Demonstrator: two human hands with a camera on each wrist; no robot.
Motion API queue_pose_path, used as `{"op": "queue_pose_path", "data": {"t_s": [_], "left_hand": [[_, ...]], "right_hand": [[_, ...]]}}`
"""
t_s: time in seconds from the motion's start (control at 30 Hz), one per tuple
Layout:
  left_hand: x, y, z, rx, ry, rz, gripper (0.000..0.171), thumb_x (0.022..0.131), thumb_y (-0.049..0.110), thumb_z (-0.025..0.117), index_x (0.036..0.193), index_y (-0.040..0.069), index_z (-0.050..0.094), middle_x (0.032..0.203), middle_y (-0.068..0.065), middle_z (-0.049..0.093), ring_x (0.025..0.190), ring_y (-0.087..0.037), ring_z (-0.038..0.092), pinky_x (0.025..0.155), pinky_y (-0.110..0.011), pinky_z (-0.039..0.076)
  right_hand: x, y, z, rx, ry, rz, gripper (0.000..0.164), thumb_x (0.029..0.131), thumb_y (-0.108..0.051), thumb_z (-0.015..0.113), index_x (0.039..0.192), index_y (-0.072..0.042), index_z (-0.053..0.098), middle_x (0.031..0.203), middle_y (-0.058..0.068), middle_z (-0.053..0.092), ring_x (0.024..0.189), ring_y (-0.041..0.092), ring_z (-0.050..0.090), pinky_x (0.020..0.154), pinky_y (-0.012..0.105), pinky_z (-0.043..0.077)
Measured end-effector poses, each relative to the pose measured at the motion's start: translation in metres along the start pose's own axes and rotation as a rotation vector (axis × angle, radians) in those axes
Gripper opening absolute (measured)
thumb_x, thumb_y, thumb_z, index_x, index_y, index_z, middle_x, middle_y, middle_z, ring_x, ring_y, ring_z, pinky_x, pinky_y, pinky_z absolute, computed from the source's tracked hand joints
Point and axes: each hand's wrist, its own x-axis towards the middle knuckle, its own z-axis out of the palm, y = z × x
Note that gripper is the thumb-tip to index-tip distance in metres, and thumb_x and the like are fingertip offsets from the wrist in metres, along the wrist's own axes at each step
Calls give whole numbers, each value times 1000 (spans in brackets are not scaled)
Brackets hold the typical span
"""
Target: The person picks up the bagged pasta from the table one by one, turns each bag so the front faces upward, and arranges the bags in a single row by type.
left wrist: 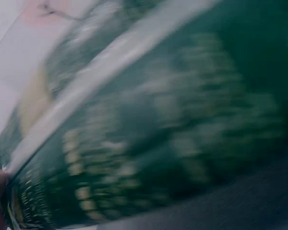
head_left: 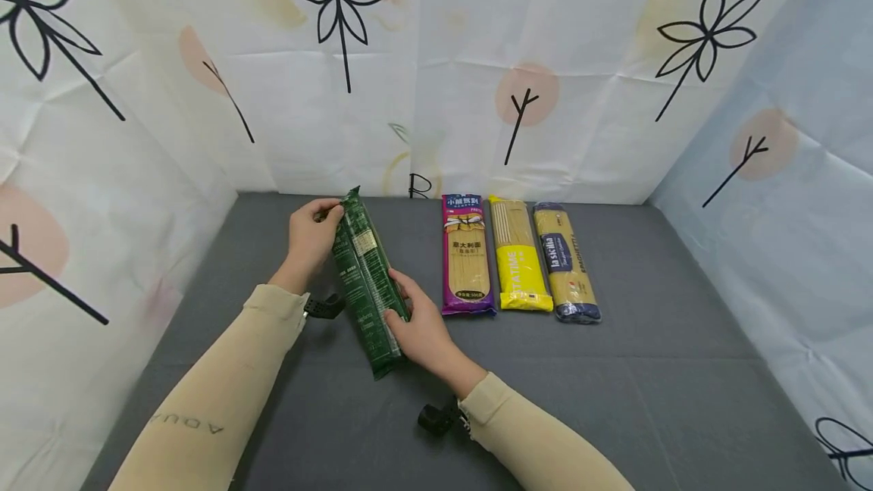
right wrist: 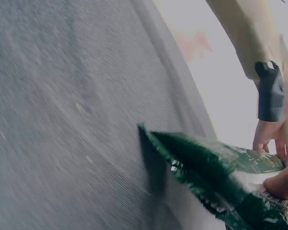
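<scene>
A long green package [head_left: 371,286] with pale print and a lengthwise seam is held at a slant above the grey table. My left hand [head_left: 312,237] pinches its upper end between thumb and fingers. Lower down, my right hand [head_left: 423,328] grips the package's right side, thumb on top. In the left wrist view the green package [left wrist: 134,143] fills most of the picture, blurred, with a fingertip at the left edge. The right wrist view shows the crimped lower end of the package [right wrist: 216,177] off the cloth, and the right thumb [right wrist: 282,182] on it. Its contents are hidden.
Three pasta packs lie side by side to the right: a purple one [head_left: 467,256], a yellow one [head_left: 521,256] and a blue-labelled one [head_left: 566,264]. Grey cloth [head_left: 655,385] covers the table. White patterned fabric [head_left: 464,36] stands behind and on both sides.
</scene>
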Motion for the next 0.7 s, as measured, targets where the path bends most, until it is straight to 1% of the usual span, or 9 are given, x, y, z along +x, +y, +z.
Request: {"op": "queue_pose_path", "data": {"t_s": [0.1,0.2,0.33,0.4,0.47,0.57,0.6,0.63,0.7], "left_hand": [[-6,2,6,70,14,109,40,101,26,52,138,10,52,140,-13,46,121,-32,47,92,-48,43],[-12,4,10,127,3,162,48,102,30,50,145,10,43,148,-14,37,132,-34,37,100,-53,38],[-20,6,14,167,-35,175,59,102,38,46,151,9,30,152,-16,25,137,-36,30,103,-55,34],[-24,8,15,151,-70,155,63,102,41,44,153,9,23,153,-19,18,133,-39,32,102,-56,35],[-27,11,15,122,-107,113,67,101,44,42,154,11,17,152,-22,10,129,-41,35,100,-55,36],[-31,17,15,32,-165,15,71,101,48,41,156,17,8,152,-22,1,114,-46,47,93,-54,44],[-32,19,15,1,-179,-18,72,100,48,41,156,18,6,152,-22,0,110,-46,51,92,-53,46],[-34,21,14,-26,-192,-43,74,100,49,41,156,19,3,152,-21,-1,107,-47,54,91,-52,48],[-36,26,14,-146,-222,-93,74,101,46,43,155,22,-1,153,-21,2,107,-47,56,87,-49,52]], "right_hand": [[1,-4,-8,-48,13,-27,63,97,-14,57,151,-32,32,147,-3,40,129,19,43,97,46,44],[2,-9,-16,-125,18,-57,64,97,-12,58,152,-30,31,151,-5,36,133,17,40,101,45,42],[1,-16,-27,-291,26,-114,66,95,-10,60,152,-27,31,148,-2,41,98,19,61,83,40,51],[0,-19,-32,-384,40,-156,68,94,-9,62,152,-24,31,146,1,44,94,23,63,74,37,52],[-1,-21,-37,-459,49,-188,69,93,-7,63,153,-20,31,143,4,48,73,25,62,60,34,50],[-2,-23,-41,-595,61,-238,70,91,-6,65,152,-15,32,128,7,57,67,19,58,51,26,44],[-3,-23,-42,-637,63,-257,70,90,-6,66,151,-14,33,120,7,59,58,17,51,46,24,38],[-3,-23,-42,-690,67,-280,70,90,-6,67,151,-13,34,114,7,60,54,16,44,45,23,38],[-3,-22,-42,-800,93,-346,69,88,-7,69,149,-12,37,105,6,60,59,14,49,49,22,43]]}}
